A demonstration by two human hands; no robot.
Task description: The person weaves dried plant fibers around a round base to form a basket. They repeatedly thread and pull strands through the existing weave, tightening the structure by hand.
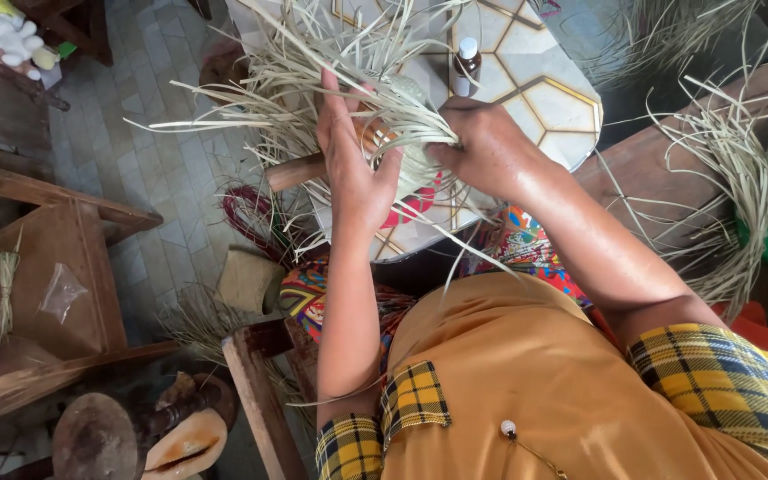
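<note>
Both grips close on the half-woven straw piece (402, 133) above the counter's (544, 98) near edge, left hand (353, 164) spread against it, right hand (482, 147) pinching strands; slack could unravel it, and loose strips might tip the small bottle (466, 64).

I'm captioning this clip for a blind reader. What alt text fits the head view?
Seen from above, a person's left hand and right hand grip a partly woven piece of pale straw over a small patterned table, where a small brown bottle stands.
</note>
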